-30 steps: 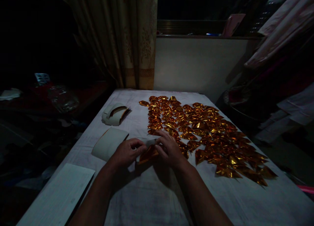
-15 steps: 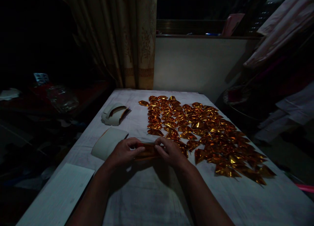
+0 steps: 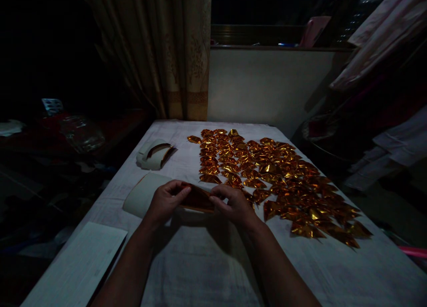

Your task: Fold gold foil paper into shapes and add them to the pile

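Both hands meet just above the white cloth of the table point(image 3: 207, 262) and pinch one sheet of gold foil paper point(image 3: 197, 199). My left hand point(image 3: 166, 201) grips its left end and my right hand point(image 3: 233, 203) grips its right end. The sheet shows its dark orange-gold side, folded into a narrow band. To the right and behind my hands lie several folded gold foil pieces point(image 3: 276, 182) spread in rows. A curled stack of white-backed sheets point(image 3: 142, 193) lies just left of my left hand.
A second curled bundle of sheets point(image 3: 154, 153) sits further back on the left. A flat white sheet point(image 3: 78, 267) lies at the near left corner. A curtain point(image 3: 167, 53) and a white wall stand behind the table; dark clutter surrounds both sides.
The sheet between my hands has turned from showing its white back to a folded orange-gold band. Both hands have lifted slightly and moved a little away from me.
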`<state>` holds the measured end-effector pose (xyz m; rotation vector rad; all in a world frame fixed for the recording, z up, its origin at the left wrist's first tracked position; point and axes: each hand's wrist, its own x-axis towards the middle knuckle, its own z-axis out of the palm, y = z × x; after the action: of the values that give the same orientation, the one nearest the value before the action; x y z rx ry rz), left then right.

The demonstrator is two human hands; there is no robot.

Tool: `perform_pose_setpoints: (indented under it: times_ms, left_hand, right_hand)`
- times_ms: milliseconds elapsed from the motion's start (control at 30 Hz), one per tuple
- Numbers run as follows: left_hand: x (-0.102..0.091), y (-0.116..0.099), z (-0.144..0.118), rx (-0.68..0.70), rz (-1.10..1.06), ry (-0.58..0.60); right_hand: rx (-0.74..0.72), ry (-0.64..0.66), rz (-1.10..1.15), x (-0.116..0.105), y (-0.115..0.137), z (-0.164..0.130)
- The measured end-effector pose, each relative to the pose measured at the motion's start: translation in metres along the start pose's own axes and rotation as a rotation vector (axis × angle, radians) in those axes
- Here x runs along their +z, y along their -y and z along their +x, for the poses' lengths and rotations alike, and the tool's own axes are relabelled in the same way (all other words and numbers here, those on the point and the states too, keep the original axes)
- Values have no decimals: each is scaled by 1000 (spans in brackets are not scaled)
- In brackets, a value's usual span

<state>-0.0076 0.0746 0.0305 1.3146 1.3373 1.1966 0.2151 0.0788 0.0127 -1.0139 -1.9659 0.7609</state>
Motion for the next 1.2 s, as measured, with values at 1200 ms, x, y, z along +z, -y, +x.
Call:
perform_pose_setpoints:
  times_ms: [1200]
  left_hand:
    - [3, 0, -2, -119, -177, 8]
  right_hand:
    - [267, -169, 472, 6, -13, 3]
